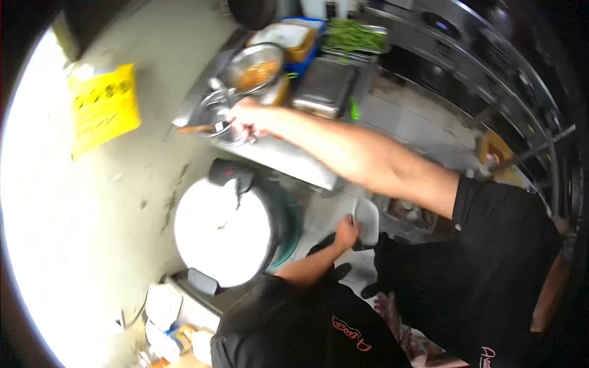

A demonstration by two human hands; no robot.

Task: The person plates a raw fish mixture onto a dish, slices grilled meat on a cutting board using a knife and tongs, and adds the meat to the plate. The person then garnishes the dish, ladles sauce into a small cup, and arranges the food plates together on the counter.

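My right hand (246, 118) reaches across to the counter at the upper left. Its fingers are closed round a shiny metal utensil (221, 89), blurred, over a metal bowl (211, 110). A wooden handle (192, 129) sticks out of that bowl to the left. Just behind stands a larger metal bowl (279, 55) with orange-coloured food (257, 75) in it. Lower down, my left hand (348, 232) grips the edge of a pale, rounded rectangular container (367, 221). I cannot tell what, if anything, the container holds.
A large white-lidded cooker (221, 233) stands against the wall below the counter. Farther back are a lidded metal pan (325, 83) and a tray of green vegetables (353, 37). Steel equipment (442, 37) lines the right. Dark shoes (371, 289) show on the tiled floor.
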